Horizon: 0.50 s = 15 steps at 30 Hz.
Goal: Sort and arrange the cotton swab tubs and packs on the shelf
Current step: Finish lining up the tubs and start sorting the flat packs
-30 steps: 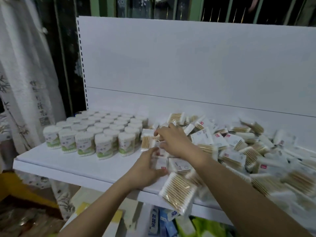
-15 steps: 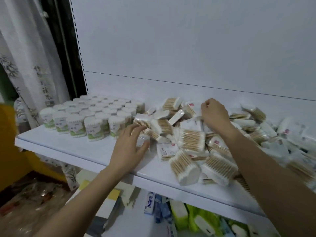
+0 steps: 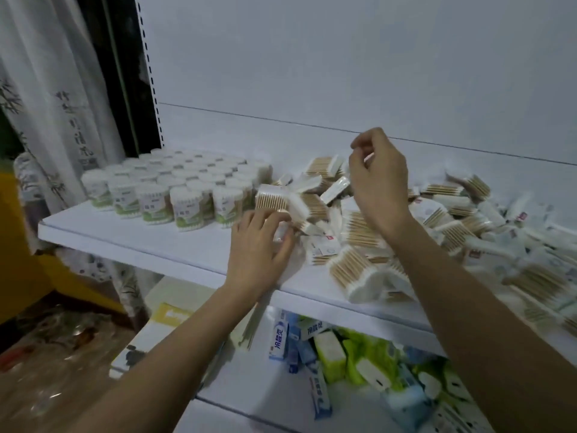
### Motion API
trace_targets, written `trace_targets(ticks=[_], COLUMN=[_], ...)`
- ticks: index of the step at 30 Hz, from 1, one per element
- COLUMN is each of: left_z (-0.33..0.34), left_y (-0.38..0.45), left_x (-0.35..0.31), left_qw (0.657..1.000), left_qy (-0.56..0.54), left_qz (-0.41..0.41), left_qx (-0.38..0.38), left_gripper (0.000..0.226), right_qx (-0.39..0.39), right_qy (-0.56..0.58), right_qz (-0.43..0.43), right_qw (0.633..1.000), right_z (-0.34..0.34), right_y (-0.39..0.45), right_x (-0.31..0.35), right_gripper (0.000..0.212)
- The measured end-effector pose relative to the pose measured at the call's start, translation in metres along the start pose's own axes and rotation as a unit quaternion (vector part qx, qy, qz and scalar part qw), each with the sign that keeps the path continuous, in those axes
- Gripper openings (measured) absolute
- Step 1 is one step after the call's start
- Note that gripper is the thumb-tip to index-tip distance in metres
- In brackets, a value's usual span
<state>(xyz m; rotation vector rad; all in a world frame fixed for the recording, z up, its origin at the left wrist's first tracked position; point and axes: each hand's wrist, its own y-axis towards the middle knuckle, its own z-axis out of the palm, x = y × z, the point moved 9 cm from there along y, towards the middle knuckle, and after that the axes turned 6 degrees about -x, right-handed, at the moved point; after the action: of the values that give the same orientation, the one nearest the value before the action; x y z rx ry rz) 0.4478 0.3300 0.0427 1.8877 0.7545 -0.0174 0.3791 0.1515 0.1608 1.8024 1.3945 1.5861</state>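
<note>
- White back panel rises behind a white shelf; patterned curtain hangs at left.
- Lower shelf carries assorted boxes and green packets.
- Cotton swab tubs stand upright in rows on the shelf's left part.
- Swab packs lie heaped at right, some overhanging the front edge.
- Left hand: grip curled round a pack beside the tubs.
- Right hand: raised over the heap, fingertips pinched together; contents cannot be told.

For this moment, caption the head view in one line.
Left hand grips a swab pack beside arrayed tubs; right hand hovers above.
</note>
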Motion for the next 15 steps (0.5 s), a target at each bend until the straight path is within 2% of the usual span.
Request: trace_targets(ticks=[3, 6, 8, 9, 11, 13, 15], left_z=[-0.033, -0.053, -0.04, -0.03, -0.003, 0.015, 0.025], left_y=[-0.051, -0.127, -0.192, -0.226, -0.306, -0.382, -0.452], left_x=[0.008, 0.031, 0.065, 0.087, 0.131, 0.155, 0.169], left_qw=[0.997, 0.993, 0.983, 0.967, 0.914, 0.879, 0.843], left_qy=[-0.064, -0.113, -0.139, -0.152, -0.142, -0.101, -0.056], left_qz=[-0.006, -0.015, -0.084, -0.155, -0.294, -0.319, -0.336], left_qx=[-0.034, 0.005, 0.081, 0.131, 0.24, 0.34, 0.416], left_gripper=[0.02, 0.018, 0.021, 0.029, 0.045, 0.029, 0.021], right_qx=[0.078, 0.166, 0.237, 0.272, 0.345, 0.413, 0.446], right_qy=[0.095, 0.177, 0.193, 0.189, 0.161, 0.107, 0.048], right_qz=[0.002, -0.008, 0.01, 0.033, 0.099, 0.194, 0.288], right_qw=[0.992, 0.97, 0.952, 0.943, 0.919, 0.883, 0.846], right_z=[0.039, 0.082, 0.114, 0.13, 0.159, 0.179, 0.18], right_y=[-0.056, -0.143, -0.216, -0.256, -0.34, -0.43, -0.519], right_x=[0.044, 0.086, 0.096, 0.092, 0.062, 0.009, -0.053], right_gripper=[0.011, 0.01, 0.008, 0.009, 0.01, 0.011, 0.011])
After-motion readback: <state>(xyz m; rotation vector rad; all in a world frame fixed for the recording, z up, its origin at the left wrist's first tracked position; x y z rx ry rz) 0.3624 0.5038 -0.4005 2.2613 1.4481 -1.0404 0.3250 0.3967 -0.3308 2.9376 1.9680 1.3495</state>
